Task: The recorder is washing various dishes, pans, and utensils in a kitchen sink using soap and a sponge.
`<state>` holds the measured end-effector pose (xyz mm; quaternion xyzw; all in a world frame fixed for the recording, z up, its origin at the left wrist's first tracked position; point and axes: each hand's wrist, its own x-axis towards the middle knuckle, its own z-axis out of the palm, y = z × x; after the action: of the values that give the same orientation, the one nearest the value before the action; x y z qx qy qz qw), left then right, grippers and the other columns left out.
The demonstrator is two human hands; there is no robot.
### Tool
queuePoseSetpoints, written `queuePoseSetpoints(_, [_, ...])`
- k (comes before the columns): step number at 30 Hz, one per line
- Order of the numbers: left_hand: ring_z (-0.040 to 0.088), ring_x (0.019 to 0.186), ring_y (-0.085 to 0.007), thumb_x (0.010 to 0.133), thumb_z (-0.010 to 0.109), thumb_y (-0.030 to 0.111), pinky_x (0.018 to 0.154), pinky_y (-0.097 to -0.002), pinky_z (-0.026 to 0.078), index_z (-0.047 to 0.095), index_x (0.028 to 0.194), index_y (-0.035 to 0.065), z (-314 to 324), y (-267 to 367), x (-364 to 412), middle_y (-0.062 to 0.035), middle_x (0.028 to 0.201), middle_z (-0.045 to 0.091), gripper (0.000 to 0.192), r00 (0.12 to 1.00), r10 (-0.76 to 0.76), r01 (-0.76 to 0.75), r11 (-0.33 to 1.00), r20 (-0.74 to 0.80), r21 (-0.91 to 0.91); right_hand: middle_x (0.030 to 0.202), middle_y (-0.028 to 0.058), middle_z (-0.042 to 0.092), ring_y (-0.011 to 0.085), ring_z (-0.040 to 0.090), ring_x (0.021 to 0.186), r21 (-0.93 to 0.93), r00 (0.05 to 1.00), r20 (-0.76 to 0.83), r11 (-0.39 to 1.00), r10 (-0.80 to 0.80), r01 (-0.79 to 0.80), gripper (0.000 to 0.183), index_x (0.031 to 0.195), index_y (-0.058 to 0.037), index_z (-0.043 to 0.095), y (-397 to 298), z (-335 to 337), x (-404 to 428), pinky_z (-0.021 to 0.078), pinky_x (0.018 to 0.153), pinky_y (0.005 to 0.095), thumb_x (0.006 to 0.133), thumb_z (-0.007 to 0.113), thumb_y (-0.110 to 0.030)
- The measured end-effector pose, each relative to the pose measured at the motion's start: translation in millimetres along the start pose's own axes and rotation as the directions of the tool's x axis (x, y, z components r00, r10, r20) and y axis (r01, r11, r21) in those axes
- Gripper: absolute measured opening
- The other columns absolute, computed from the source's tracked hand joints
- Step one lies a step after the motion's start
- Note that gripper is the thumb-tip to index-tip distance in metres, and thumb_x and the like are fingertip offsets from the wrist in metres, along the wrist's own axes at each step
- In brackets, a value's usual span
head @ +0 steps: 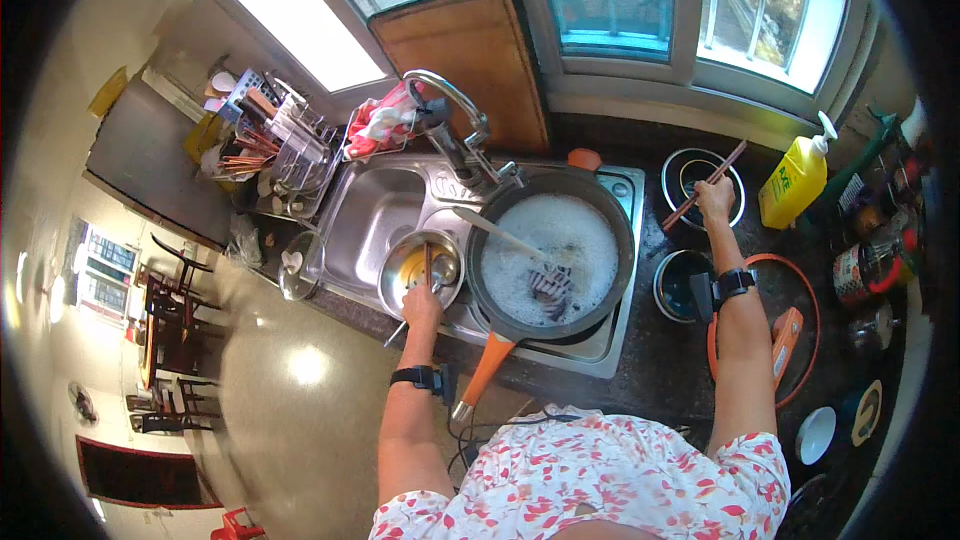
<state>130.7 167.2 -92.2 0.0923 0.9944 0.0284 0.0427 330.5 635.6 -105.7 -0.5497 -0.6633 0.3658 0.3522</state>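
Observation:
My left hand [422, 306] is closed at the near rim of a metal bowl [385, 270] with yellowish liquid in it. A metal ladle or spoon [445, 267] and a thin brown stick [428, 259] are in the bowl, their handles running to this hand. Whether it also grips the rim, I cannot tell. My right hand [715, 199] holds dark reddish chopsticks [679, 215] across a round dark-rimmed bowl or lid [665, 176]. Between the hands, a wide pan [476, 292] sits over the sink unit with foamy water, a striped cloth or brush [553, 289] and a pale utensil [499, 231].
The faucet [454, 131] arches over the metal sink [367, 221]. The pan's orange handle [486, 371] juts towards me. At right stand a yellow pump bottle [795, 184], a dark bowl [679, 292] and an orange-rimmed lid [806, 277]. A dish rack [304, 165] and glass lid [301, 266] lie left.

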Motion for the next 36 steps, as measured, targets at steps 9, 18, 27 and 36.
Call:
queuePoseSetpoints(9, [0.054, 0.079, -0.0345, 0.068, 0.052, 0.01, 0.067, -0.0399, 0.045, 0.058, 0.078, -0.0012, -2, 3, 3, -0.0193, 0.079, 0.057, 0.016, 1.0, 0.006, -0.006, 1.0, 0.026, -0.004, 0.061, 0.0086, 0.051, 0.0129, 0.047, 0.044, 0.261, 0.74, 0.671, 0.95, -0.048, -0.174, 0.026, 0.083, -0.0002, 0.046, -64, 19, -121, 0.0349, 0.034, 0.0239, 0.061, 0.059, -0.006])
queuePoseSetpoints(18, [0.055, 0.078, -0.0335, 0.068, 0.051, 0.009, 0.068, -0.0404, 0.044, 0.057, 0.079, -0.0014, -17, -11, -4, -0.0188, 0.081, 0.057, 0.016, 1.0, 0.011, -0.01, 0.998, 0.014, -0.055, 0.056, 0.0088, 0.049, 0.0137, 0.046, 0.041, 0.251, 0.454, 0.889, 0.889, -0.056, -0.382, 0.015, 0.076, 0.0016, 0.047, -61, 79, -222, 0.0326, 0.032, 0.0252, 0.065, 0.056, 0.0])
queuePoseSetpoints(27, [0.055, 0.065, -0.0318, 0.076, 0.043, 0.014, 0.055, -0.0377, 0.043, 0.05, 0.082, -0.0053, 4, 8, -17, -0.019, 0.078, 0.054, 0.022, 0.918, 0.389, -0.26, 0.734, 0.075, -0.627, 0.049, 0.0076, 0.046, 0.0131, 0.04, 0.036, 0.147, 0.394, 0.918, 0.893, 0.037, -0.426, 0.007, 0.068, 0.0022, 0.048, -58, 97, -235, 0.0302, 0.03, 0.0243, 0.069, 0.054, -0.002])
queuePoseSetpoints(36, [0.048, 0.05, -0.0129, 0.081, 0.039, 0.014, 0.04, -0.0243, 0.037, 0.041, 0.083, 0.0013, 23, 122, -38, -0.0067, 0.066, 0.047, 0.013, 0.708, 0.543, 0.394, 0.227, 0.452, -0.891, 0.052, 0.0049, 0.047, 0.0104, 0.043, 0.039, 0.127, 0.386, 0.916, 0.836, 0.108, -0.534, 0.007, 0.069, 0.0002, 0.05, -54, 108, -232, 0.0312, 0.032, 0.0215, 0.073, 0.051, -0.006])
